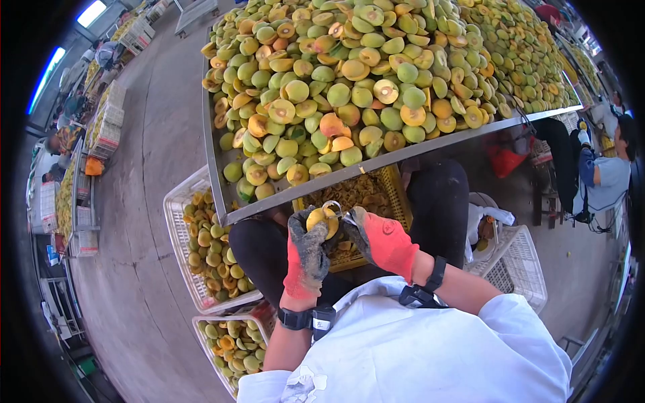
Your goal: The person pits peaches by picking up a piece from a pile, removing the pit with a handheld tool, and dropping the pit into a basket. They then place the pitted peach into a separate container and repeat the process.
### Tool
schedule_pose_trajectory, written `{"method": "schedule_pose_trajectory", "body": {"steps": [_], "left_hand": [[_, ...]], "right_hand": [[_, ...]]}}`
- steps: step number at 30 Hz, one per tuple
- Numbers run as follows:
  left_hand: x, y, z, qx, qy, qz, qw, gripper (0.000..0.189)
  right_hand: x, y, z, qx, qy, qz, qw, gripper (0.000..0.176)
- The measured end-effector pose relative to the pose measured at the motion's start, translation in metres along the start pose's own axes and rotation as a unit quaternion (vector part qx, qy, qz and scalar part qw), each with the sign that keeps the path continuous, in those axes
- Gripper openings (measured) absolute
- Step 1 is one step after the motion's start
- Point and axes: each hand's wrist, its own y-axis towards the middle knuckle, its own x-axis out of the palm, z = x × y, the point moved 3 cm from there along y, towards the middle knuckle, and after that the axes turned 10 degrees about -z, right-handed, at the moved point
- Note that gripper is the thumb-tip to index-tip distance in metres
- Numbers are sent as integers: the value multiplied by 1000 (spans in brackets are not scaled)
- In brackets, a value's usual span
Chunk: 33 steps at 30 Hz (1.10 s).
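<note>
My left hand [306, 255], in a red glove with a dark, dirty palm, is closed around a yellow peach half [324, 221]. My right hand [386, 243], gloved the same way, grips a tool whose curved metal loop [332, 204] touches the top of the fruit. The fingers hide the tool's handle. Both hands are over a yellow crate [398, 195] with brownish scraps [363, 191] in it. Just beyond them is a metal-edged table [376, 163] heaped with green and yellow halved peaches [336, 94], many with the stone showing.
White crates [181, 195] of fruit halves stand at my left, another [232, 352] nearer me. A white basket [517, 265] is at my right. A co-worker [608, 171] sits further right. Across the concrete floor [141, 201] at left are more fruit-laden tables and people.
</note>
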Motion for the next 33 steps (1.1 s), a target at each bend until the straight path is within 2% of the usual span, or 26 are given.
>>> {"method": "schedule_pose_trajectory", "body": {"steps": [4,6,7,8,9,10,11,12,13,14,15,16,17,19,20,21,22,23,24,25,26,27,28,30,31,33], "left_hand": [[-14,5,-6,18,42,36,998,35],[-17,2,-7,5,73,55,996,35],[-16,-1,-8,36,38,36,998,35],[-16,-4,-6,68,6,17,998,34],[-15,-7,3,76,-12,3,997,36],[-16,-14,17,83,-30,-8,996,37],[-31,-22,33,68,30,60,995,38],[-41,-26,48,141,3,67,988,36],[-55,-36,70,180,95,101,974,35],[-71,-44,91,205,80,118,968,34],[-127,-47,101,241,168,173,940,33],[-161,-57,114,242,325,244,881,45],[-126,-68,132,260,299,268,878,46],[-152,-56,147,270,280,271,881,44],[-161,-47,154,277,256,273,885,44],[-143,-37,155,305,248,212,895,44],[-149,-16,151,257,231,184,920,45],[-159,10,145,210,212,155,942,47],[-152,33,140,167,426,169,873,49],[-141,56,130,117,617,173,759,51],[-140,80,117,134,713,180,664,49],[-137,101,106,149,796,184,557,47],[-131,115,104,153,794,184,558,47],[-128,139,95,43,734,123,667,48],[-127,143,94,46,733,122,668,48],[-126,144,95,61,803,193,561,41]], "right_hand": [[18,3,12,3,-43,32,999,31],[20,9,24,79,-96,21,992,19],[48,14,84,174,189,38,966,17],[78,20,137,252,457,51,852,21],[30,18,80,327,499,34,802,35],[31,19,81,325,501,29,802,35],[33,18,83,305,616,34,726,33],[35,20,83,278,719,38,636,33],[29,24,70,268,758,61,592,32],[28,32,68,263,759,59,592,32],[26,40,65,252,793,57,552,34],[26,45,64,241,824,55,510,35],[27,44,72,238,825,52,510,35],[36,42,94,250,709,-68,656,39],[36,46,90,245,709,-69,657,39],[36,44,84,247,710,-36,659,41],[36,39,79,249,709,-3,660,43],[35,36,77,249,684,9,686,42],[38,32,76,249,681,8,688,42],[41,29,77,247,690,14,680,42],[41,28,77,244,699,21,671,42],[37,27,68,259,746,29,613,42],[35,24,69,257,744,31,615,42],[26,18,63,252,719,-1,647,43],[22,15,59,251,718,1,649,43],[-9,8,26,277,509,60,813,15]]}}
